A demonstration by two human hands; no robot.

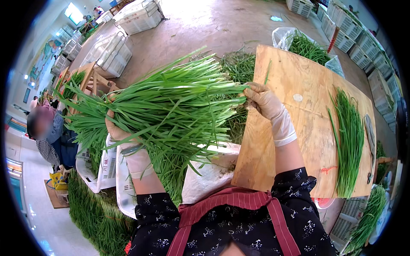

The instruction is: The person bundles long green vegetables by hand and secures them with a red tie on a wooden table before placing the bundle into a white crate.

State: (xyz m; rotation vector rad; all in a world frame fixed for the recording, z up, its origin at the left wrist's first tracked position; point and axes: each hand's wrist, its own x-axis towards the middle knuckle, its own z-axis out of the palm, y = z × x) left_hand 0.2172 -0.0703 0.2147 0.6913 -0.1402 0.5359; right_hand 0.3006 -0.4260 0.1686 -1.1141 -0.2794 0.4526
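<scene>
A large, loose bunch of green garlic chives [171, 100] is held up in the air, leaf tips to the left and pale cut ends to the right. My left hand [118, 130], in a thin glove, is wrapped round its leafy end; the leaves partly cover the fingers. At the other end my right hand [265, 101], also gloved, pinches a few stalk ends between thumb and fingers. That hand is over the left edge of a wooden board [290, 132]. A neater pile of chives [349, 143] lies along the board's right side.
White plastic crates [121, 183] with chives stand at my left, by a large heap of chives [92, 213]. Trimmings [239, 66] lie beyond the bunch. A red tie [328, 169] is on the board. A co-worker [55, 132] is at far left. Stacked crates [367, 47] line the right.
</scene>
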